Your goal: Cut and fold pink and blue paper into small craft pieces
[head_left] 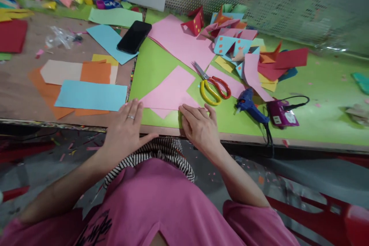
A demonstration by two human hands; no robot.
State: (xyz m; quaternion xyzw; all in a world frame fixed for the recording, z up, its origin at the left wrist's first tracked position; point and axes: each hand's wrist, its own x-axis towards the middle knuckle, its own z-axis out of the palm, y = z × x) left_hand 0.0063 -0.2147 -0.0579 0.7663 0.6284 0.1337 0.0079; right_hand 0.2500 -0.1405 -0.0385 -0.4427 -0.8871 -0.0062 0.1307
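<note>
A folded sheet of pink paper point(173, 90) lies on the green table surface in front of me, a small pointed corner sticking out along its near edge. My left hand point(123, 127) rests flat at its left corner, fingers stretched out and thumb spread. At the right end of the same near edge, my right hand point(200, 127) presses down with bent fingertips, its fingers partly apart and nothing visibly gripped. Just beyond the right hand are scissors point(211, 84) with one yellow and one red handle, their blades pointing away from me.
To the right lie a blue glue gun point(249, 105) and a purple power adapter point(282, 113). Behind the scissors is a heap of cut paper pieces point(233, 44). A black phone point(134, 37) and a blue paper strip point(90, 95) lie to the left.
</note>
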